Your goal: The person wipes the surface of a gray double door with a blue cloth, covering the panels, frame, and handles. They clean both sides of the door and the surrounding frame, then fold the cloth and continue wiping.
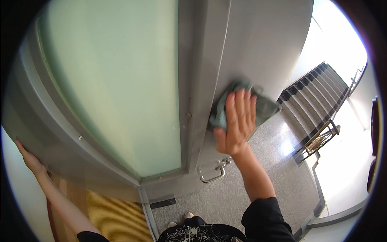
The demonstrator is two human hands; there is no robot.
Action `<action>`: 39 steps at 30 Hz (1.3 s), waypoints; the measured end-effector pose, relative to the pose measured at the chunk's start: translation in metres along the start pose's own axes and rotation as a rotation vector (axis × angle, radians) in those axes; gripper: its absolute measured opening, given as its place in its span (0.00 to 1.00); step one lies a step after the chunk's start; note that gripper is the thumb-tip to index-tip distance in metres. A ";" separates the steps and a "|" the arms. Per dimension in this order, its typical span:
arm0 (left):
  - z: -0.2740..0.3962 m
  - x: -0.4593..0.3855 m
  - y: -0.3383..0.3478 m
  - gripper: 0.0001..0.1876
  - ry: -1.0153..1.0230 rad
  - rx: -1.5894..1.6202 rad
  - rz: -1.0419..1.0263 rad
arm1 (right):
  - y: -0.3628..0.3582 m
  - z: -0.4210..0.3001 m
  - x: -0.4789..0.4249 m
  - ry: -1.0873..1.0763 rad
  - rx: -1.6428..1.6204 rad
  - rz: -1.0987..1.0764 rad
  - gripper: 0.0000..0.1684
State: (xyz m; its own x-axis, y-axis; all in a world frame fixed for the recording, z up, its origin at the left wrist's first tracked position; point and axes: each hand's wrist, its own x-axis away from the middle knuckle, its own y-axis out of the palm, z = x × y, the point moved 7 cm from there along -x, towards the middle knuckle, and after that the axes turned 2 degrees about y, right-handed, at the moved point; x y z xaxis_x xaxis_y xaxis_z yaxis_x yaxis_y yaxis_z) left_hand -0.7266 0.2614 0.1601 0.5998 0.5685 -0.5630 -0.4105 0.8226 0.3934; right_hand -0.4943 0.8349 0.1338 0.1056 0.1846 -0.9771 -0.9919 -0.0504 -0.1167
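Note:
A grey metal door (260,39) with a frosted glass pane (121,84) rises in front of me. My right hand (239,127) lies flat over a grey-green cloth (266,106), its fingers stretched upward. The cloth is pressed against the solid door panel right of the pane and looks blurred at its edges. Below that hand sits a bent metal door handle (213,178). Far to the left, my left hand (31,158) holds the door's outer edge; some of its fingers are hidden.
A stone staircase (314,99) with a railing (323,137) climbs at the right. Speckled stone floor (211,202) lies under my shoes (188,215). A yellow ribbed mat (115,214) lies at the lower left, beside a metal door frame (148,211).

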 end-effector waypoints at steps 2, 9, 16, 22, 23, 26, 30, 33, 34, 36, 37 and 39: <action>0.003 -0.002 -0.001 0.42 0.016 0.033 -0.023 | 0.007 -0.009 0.044 0.021 0.030 -0.029 0.34; -0.006 -0.015 -0.014 0.42 0.054 -0.028 -0.032 | 0.023 -0.029 0.137 0.118 -0.051 -0.124 0.36; -0.007 -0.014 -0.014 0.41 0.141 -0.050 -0.063 | 0.036 -0.052 0.218 0.260 -0.038 -0.132 0.39; -0.013 -0.016 -0.016 0.40 0.120 -0.011 -0.017 | 0.032 -0.041 0.185 0.248 -0.073 -0.132 0.36; -0.013 -0.018 -0.017 0.40 0.111 -0.003 -0.027 | 0.029 -0.039 0.166 0.251 -0.071 -0.112 0.35; -0.013 -0.019 -0.021 0.40 0.084 -0.021 -0.053 | 0.017 -0.030 0.114 0.237 -0.085 -0.076 0.34; -0.008 -0.020 -0.022 0.40 0.055 -0.055 -0.054 | 0.015 -0.030 0.118 0.282 -0.072 -0.019 0.33; -0.003 -0.014 -0.013 0.40 0.055 -0.053 -0.039 | 0.016 -0.043 0.147 0.343 -0.070 0.027 0.33; -0.003 -0.013 -0.009 0.40 0.051 -0.051 -0.040 | 0.015 -0.044 0.154 0.354 -0.071 0.036 0.33; -0.001 -0.010 -0.007 0.40 0.047 -0.051 -0.039 | 0.013 -0.038 0.142 0.334 -0.096 0.067 0.32; 0.005 -0.009 -0.012 0.41 0.052 -0.064 -0.034 | 0.013 -0.036 0.118 0.324 -0.127 0.083 0.32; 0.012 -0.008 -0.010 0.41 0.052 -0.071 -0.030 | 0.012 -0.031 0.093 0.311 -0.113 0.091 0.31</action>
State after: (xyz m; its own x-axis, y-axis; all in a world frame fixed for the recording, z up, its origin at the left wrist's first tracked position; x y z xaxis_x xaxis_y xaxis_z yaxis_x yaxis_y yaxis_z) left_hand -0.7190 0.2485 0.1690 0.5766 0.5416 -0.6117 -0.4418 0.8365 0.3242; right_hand -0.4940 0.8208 0.0364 0.0509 -0.1325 -0.9899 -0.9859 -0.1646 -0.0286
